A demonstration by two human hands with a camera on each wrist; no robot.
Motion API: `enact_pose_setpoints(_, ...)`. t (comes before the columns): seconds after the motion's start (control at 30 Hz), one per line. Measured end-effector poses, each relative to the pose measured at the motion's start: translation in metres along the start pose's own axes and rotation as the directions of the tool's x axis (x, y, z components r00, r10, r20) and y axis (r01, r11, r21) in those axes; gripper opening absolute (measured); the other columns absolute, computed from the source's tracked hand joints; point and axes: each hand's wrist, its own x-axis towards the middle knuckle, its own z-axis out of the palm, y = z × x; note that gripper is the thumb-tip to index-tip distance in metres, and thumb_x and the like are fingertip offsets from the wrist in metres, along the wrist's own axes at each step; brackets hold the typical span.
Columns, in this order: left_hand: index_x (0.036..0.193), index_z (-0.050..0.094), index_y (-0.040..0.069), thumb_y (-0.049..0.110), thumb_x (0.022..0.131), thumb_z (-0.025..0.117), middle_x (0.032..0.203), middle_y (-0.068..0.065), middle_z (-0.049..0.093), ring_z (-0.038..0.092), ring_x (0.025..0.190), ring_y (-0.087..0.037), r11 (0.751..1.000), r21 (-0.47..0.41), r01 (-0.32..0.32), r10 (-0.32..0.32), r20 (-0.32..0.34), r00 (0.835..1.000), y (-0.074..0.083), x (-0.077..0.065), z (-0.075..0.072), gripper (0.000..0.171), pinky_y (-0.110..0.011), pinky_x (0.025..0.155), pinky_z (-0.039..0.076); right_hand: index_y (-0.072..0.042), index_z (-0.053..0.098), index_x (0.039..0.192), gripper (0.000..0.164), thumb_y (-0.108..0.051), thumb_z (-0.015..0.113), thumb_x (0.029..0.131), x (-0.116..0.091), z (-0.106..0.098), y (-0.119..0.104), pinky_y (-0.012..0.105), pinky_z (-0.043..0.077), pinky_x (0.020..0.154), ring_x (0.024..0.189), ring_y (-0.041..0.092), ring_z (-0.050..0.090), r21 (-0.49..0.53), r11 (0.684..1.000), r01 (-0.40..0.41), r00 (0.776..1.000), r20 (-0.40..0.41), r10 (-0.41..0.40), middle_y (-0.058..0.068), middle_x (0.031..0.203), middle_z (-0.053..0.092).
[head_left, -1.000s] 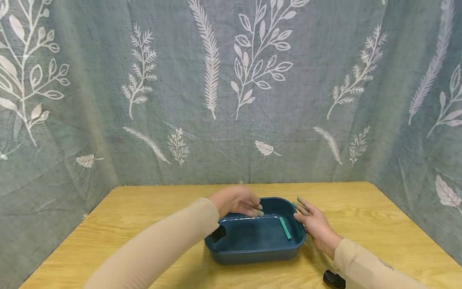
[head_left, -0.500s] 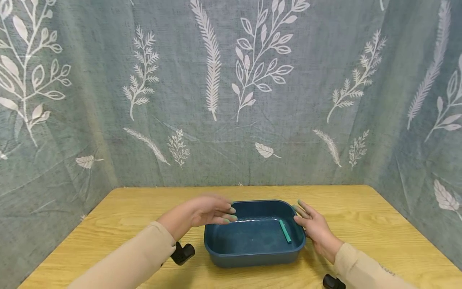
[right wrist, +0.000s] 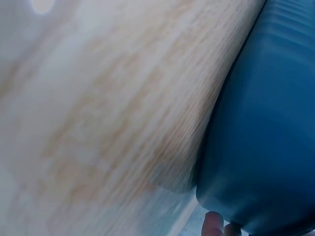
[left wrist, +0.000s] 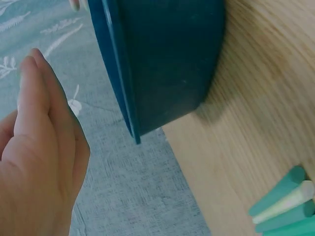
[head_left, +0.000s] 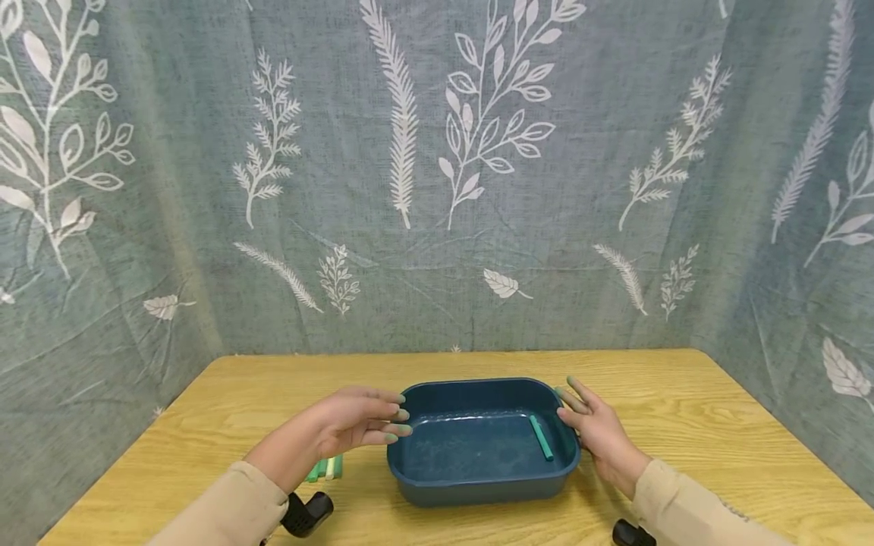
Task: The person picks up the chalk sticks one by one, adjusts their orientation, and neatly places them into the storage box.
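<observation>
A dark blue rectangular tub point(head_left: 478, 493) sits on the wooden table. Inside, near its right end, lies one green stick of chalk point(head_left: 542, 437). My left hand point(head_left: 351, 421), with fingers extended and holding nothing, hovers by the tub's left end; the left wrist view shows the hand point(left wrist: 42, 147) apart from the tub wall point(left wrist: 167, 64). Below that hand, several green and pale chalk sticks point(head_left: 328, 468) lie side by side on the table, partly hidden by the wrist. My right hand point(head_left: 601, 428) rests against the tub's right end, fingers fairly straight, thumb at the rim.
Black wrist cameras point(head_left: 307, 514) are strapped under both sleeves. The wooden tabletop point(head_left: 696, 432) ends at a grey-green curtain point(head_left: 437, 296) with white leaf prints, which hangs behind it and along both sides.
My left hand has moved from over the tub leftward past its left end, uncovering the chalk sticks on the table. My right hand stays at the tub's right end.
</observation>
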Motion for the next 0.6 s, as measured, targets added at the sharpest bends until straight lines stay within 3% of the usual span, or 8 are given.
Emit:
enact_pose_setpoints(0.27, 0.146, 0.014, -0.018, 0.005, 0.104, 0.043, 0.143, -0.038, 0.032, 0.063, 0.106, -0.023, 0.999, -0.029, -0.015, 0.015, -0.006, 1.000, -0.010, -0.009, -0.013, 0.056, -0.033, 0.094, 0.051, -0.004, 0.010, 0.156, 0.064, -0.005, 0.045, 0.103, 0.002, -0.002, 0.001, 0.063, 0.031, 0.107, 0.140, 0.046, 0.021, -0.008, 1.000, -0.004, 1.000, 0.002, 0.004, 0.024, 0.156, 0.019)
enact_pose_setpoints(0.4, 0.146, 0.015, -0.018, 0.006, 0.104, 0.044, 0.143, -0.037, 0.032, 0.065, 0.101, -0.018, 0.999, -0.041, -0.017, 0.017, -0.016, 1.000, -0.018, -0.014, -0.021, 0.057, -0.029, 0.090, 0.053, -0.003, 0.011, 0.156, 0.062, -0.005, 0.044, 0.103, 0.002, -0.002, -0.001, 0.062, 0.032, 0.107, 0.140, 0.046, 0.021, -0.002, 1.000, -0.001, 1.000, 0.005, 0.001, 0.024, 0.156, 0.019)
enact_pose_setpoints(0.6, 0.146, 0.011, -0.019, 0.009, 0.103, 0.046, 0.144, -0.038, 0.029, 0.063, 0.110, -0.024, 0.998, -0.054, -0.015, 0.014, -0.026, 1.000, -0.031, -0.024, -0.040, 0.061, -0.025, 0.087, 0.054, -0.002, 0.013, 0.156, 0.061, -0.004, 0.044, 0.103, 0.002, -0.001, 0.000, 0.061, 0.033, 0.106, 0.140, 0.047, 0.020, 0.000, 1.000, -0.003, 1.000, 0.007, 0.003, 0.025, 0.156, 0.018)
